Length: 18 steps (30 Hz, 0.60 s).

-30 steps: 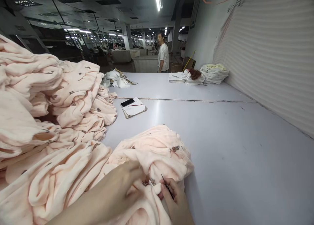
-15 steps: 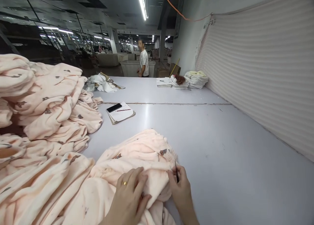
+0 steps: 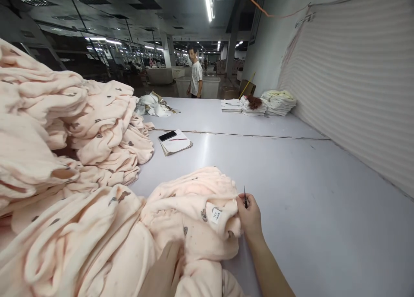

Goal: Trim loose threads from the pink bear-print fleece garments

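A fluffy pale pink garment (image 3: 194,202) with small dark prints lies bunched on the grey table (image 3: 307,193) in front of me. A white size label (image 3: 216,215) shows on a turned-up fold. My right hand (image 3: 248,215) pinches the garment's right edge beside the label and also holds a thin dark pointed tool (image 3: 245,197) sticking upward. My left hand (image 3: 164,273) lies low at the bottom edge against the fabric, with its fingers mostly hidden by the folds.
A tall heap of the same pink garments (image 3: 54,133) fills the left side. A notebook with a black phone (image 3: 168,136) and a red pen lies mid-table. Stacked white fabric (image 3: 278,102) sits far right by the wall. A person (image 3: 196,77) stands beyond the table.
My right hand has moved up and right along the garment, pulling out a fold so the white label now shows. My left hand has slid down toward the bottom edge.
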{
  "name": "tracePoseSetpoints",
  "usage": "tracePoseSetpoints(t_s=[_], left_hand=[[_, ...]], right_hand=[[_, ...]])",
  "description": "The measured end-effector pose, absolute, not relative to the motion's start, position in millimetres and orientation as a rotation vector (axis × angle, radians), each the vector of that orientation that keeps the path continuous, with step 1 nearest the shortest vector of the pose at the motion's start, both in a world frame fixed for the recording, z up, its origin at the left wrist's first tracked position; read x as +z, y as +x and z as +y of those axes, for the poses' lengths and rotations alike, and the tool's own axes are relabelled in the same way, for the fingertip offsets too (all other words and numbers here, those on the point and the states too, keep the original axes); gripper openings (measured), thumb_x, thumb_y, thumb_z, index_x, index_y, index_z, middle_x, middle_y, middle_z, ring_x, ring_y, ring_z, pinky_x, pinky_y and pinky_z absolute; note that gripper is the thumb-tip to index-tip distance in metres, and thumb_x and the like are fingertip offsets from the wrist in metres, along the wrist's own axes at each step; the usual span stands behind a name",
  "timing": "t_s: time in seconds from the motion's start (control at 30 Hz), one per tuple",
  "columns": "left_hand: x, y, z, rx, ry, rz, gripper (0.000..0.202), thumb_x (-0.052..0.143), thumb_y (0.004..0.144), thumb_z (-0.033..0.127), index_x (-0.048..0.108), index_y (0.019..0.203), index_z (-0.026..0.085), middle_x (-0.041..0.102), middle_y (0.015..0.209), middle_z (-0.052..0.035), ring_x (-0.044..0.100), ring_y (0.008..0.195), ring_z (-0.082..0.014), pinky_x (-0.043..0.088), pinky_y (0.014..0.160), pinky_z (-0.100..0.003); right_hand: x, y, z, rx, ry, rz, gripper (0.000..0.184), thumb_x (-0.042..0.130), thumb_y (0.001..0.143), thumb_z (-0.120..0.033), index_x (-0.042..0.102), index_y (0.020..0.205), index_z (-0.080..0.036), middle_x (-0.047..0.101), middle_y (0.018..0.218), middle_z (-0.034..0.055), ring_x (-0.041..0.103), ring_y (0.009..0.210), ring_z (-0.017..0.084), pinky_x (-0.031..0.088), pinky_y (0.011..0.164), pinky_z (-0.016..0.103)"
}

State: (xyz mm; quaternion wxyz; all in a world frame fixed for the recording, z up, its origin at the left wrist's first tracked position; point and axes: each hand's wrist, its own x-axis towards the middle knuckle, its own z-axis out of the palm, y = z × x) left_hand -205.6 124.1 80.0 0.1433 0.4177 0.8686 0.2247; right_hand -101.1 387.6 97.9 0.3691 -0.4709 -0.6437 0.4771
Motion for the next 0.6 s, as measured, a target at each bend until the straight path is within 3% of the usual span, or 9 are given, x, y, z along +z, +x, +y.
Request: tracePoseSetpoints(t_s=[0.1, 0.2, 0.37, 0.5, 0.6], left_hand=[[74.9, -220.0, 146.8, 0.576, 1.170, 2.498, 0.049, 0.036, 0.086, 0.008, 0.041, 0.133, 0.022, 0.051, 0.113, -0.0127, 0.060, 0.081, -0.0192, 0.046, 0.062, -0.028], [69.5, -229.8, 162.1, 0.580, 1.105, 2.515, 0.041, 0.041, 0.078, 0.003, 0.054, 0.114, 0.018, 0.052, 0.106, -0.0122, 0.059, 0.079, -0.0211, 0.042, 0.062, -0.029], [74.3, -229.2, 153.8, 0.839, 0.954, 2.497, 0.016, 0.039, 0.082, 0.010, 0.050, 0.086, 0.021, 0.059, 0.087, -0.0042, 0.058, 0.082, -0.0198, 0.043, 0.072, -0.029], [83.4, -221.5, 136.5, 1.050, 0.801, 2.414, 0.008, 0.038, 0.086, 0.023, 0.046, 0.086, 0.023, 0.058, 0.075, 0.0008, 0.058, 0.071, -0.0183, 0.044, 0.066, -0.028], [89.3, -217.0, 130.9, 1.157, 0.749, 2.327, 0.009, 0.040, 0.088, 0.029, 0.046, 0.085, 0.023, 0.055, 0.068, 0.0035, 0.056, 0.066, -0.0173, 0.043, 0.063, -0.026]], right_hand=[[110.5, -100.3, 373.8, 1.090, -1.173, -1.759, 0.022, 0.057, 0.075, -0.042, 0.060, 0.083, -0.022, 0.064, 0.085, 0.0061, 0.059, 0.078, 0.025, 0.044, 0.067, 0.034], [122.5, -97.6, 345.9, 1.003, -1.079, -1.812, 0.026, 0.053, 0.077, -0.043, 0.062, 0.088, -0.022, 0.064, 0.101, 0.0113, 0.058, 0.093, 0.030, 0.044, 0.077, 0.039], [120.5, -105.6, 287.6, 1.460, -0.694, -2.040, 0.016, 0.052, 0.085, -0.034, 0.065, 0.082, -0.025, 0.070, 0.073, 0.0030, 0.065, 0.067, 0.023, 0.052, 0.060, 0.032], [103.8, -122.0, 256.3, 1.556, -0.607, -2.086, 0.013, 0.058, 0.081, -0.021, 0.068, 0.081, -0.028, 0.072, 0.077, 0.0014, 0.067, 0.074, 0.023, 0.055, 0.066, 0.032], [97.3, -131.0, 248.7, 1.538, -0.611, -2.102, 0.013, 0.059, 0.080, -0.020, 0.068, 0.078, -0.030, 0.070, 0.080, 0.0021, 0.065, 0.079, 0.026, 0.054, 0.071, 0.038]])
